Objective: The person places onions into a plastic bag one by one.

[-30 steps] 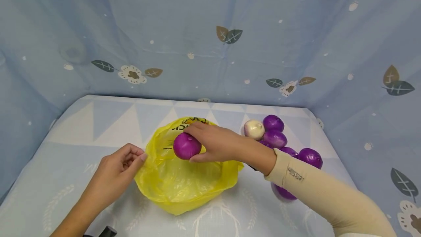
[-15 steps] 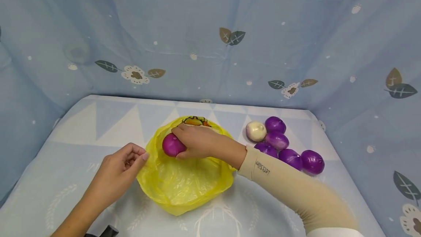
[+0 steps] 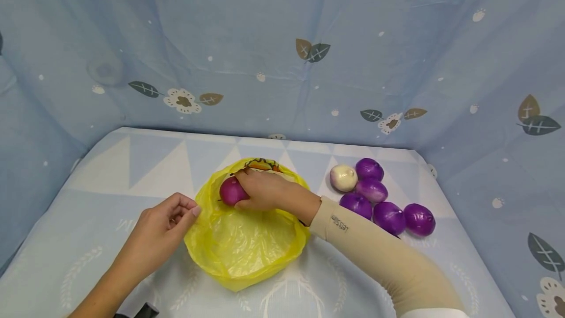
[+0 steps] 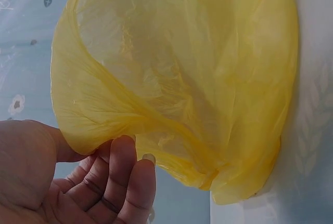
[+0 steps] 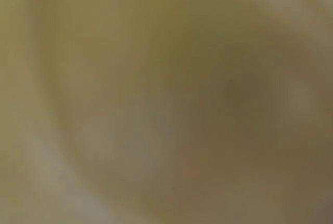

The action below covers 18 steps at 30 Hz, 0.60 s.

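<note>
A yellow plastic bag (image 3: 247,276) stands with its mouth wide in the middle of the table. My left hand (image 3: 159,232) pinches the bag's left rim between thumb and fingers; the left wrist view shows the thin film of the bag (image 4: 223,78) caught in that pinch. Inside the mouth, toward the back left wall, my right hand (image 3: 267,189) grips a purple onion (image 3: 231,191), fingers over its far side and thumb on the near side. Only a brownish-yellow blur appears in the right wrist view.
Right of the bag, several purple onions (image 3: 389,218) and one pale onion (image 3: 343,177) lie clustered on the patterned tablecloth (image 3: 97,210). A blue patterned curtain (image 3: 247,38) rises behind the table and at its sides.
My right hand has carried the onion left and lower into the bag. The left hand keeps its pinch on the rim. More of the onion cluster shows as the right arm moves.
</note>
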### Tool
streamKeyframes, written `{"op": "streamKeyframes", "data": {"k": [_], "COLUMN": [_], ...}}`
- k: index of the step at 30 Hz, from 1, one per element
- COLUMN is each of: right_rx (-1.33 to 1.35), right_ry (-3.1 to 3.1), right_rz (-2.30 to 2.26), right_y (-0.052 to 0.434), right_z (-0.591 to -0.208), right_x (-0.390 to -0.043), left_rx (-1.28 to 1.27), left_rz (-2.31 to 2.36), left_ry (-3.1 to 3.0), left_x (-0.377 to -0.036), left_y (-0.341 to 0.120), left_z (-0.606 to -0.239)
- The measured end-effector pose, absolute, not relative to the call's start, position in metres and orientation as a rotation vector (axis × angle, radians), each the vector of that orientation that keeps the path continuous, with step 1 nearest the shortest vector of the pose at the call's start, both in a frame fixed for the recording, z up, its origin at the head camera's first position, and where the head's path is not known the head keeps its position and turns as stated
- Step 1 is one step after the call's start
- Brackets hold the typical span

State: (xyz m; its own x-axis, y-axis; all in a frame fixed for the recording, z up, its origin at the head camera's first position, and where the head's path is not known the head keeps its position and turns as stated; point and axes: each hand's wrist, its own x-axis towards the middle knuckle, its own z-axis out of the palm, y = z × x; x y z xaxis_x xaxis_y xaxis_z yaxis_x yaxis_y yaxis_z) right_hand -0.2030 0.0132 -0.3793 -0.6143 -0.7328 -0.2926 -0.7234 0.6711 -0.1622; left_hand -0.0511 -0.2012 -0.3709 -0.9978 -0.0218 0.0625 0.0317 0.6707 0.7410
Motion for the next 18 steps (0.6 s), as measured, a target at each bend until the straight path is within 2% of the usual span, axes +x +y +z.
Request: {"op": "streamKeyframes", "data": {"k": [18], "right_rx": [-1.092], "right_ry": [2.607], "right_rz": [-0.097], "right_y": [0.0109], "right_z": [-0.3882], "right_x": [-0.2046], "left_rx": [-0.024], "left_rz": [-1.229], "left_ry": [-2.815], "left_x": [-0.0509], "left_y": [-0.2022], "left_z": [-0.3721]}}
